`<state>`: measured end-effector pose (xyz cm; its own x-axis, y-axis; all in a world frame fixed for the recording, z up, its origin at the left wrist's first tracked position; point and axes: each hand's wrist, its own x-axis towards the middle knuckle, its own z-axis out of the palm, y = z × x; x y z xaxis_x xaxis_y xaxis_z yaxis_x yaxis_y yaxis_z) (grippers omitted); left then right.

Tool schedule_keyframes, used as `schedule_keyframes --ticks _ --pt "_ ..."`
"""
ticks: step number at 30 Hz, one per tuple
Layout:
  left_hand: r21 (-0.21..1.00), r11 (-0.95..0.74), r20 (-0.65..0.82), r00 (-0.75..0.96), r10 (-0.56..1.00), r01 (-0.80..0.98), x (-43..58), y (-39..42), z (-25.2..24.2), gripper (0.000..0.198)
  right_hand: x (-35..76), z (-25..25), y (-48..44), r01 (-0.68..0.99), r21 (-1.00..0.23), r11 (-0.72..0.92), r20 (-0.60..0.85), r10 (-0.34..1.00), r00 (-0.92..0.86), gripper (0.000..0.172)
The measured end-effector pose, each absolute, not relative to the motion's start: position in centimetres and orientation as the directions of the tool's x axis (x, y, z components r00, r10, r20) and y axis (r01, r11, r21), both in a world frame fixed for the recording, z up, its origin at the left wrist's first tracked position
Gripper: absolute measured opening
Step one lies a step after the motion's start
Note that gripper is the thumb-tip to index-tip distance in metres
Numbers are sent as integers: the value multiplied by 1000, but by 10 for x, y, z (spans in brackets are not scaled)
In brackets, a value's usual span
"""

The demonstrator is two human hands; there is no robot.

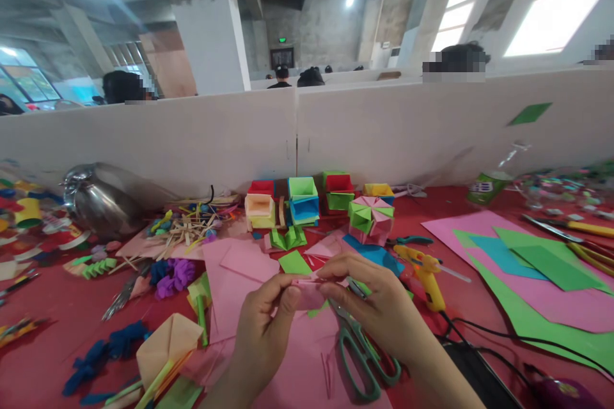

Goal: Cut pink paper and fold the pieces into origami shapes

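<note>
1. A small folded pink paper piece (311,297) is pinched by both the left hand (263,323) and the right hand (371,297), above the red table (57,313).
2. Green-handled scissors (347,333) are partly covered by the right hand.
3. Folded paper boxes (303,189) are set near the white partition (384,131).

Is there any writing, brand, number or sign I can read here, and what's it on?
No text is legible.
Green cup: pale marks on its side, too blurred to read.
Lit green sign in the background: too small to read.
</note>
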<state>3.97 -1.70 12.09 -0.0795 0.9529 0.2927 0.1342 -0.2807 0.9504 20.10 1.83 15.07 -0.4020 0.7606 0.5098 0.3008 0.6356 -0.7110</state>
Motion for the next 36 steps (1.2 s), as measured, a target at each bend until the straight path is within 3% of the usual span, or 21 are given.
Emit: schedule_keyframes --ticks 11,23,29,36 --pt "941 -298 314 -86 946 160 41 -17 119 22 197 150 15 294 -756 585 458 794 -400 7" --pt "980 -172 171 -23 985 -97 33 -12 122 24 203 154 16 276 -797 538 399 811 -427 9" --pt "988 -88 86 -20 996 -128 32 -12 121 23 203 152 17 271 -813 515 365 814 -451 7" --pt "982 -130 121 -71 990 -139 33 -14 121 19 201 155 15 229 -827 514 385 814 -435 8"
